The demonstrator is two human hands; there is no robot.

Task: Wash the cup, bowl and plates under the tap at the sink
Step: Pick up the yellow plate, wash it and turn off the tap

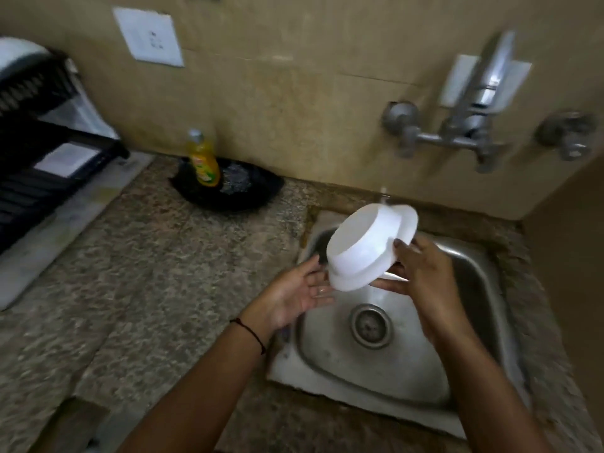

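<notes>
A white bowl (366, 246) hangs tilted over the steel sink (470, 371), its underside turned toward me. My right hand (421, 276) grips its rim from the right, fingers over the outside and thumb below. My left hand (300, 289) is spread palm-up just left of the bowl, its fingertips near or touching the lower rim. A thin stream of water (384, 192) falls from the wall tap (470, 125) onto the bowl's upper edge. No cup or plates are in sight.
A yellow dish-soap bottle (203, 158) stands in a black dish (228, 188) at the back of the granite counter (147, 273). A black dish rack (39, 152) sits at far left. The sink drain (371, 325) lies below the bowl.
</notes>
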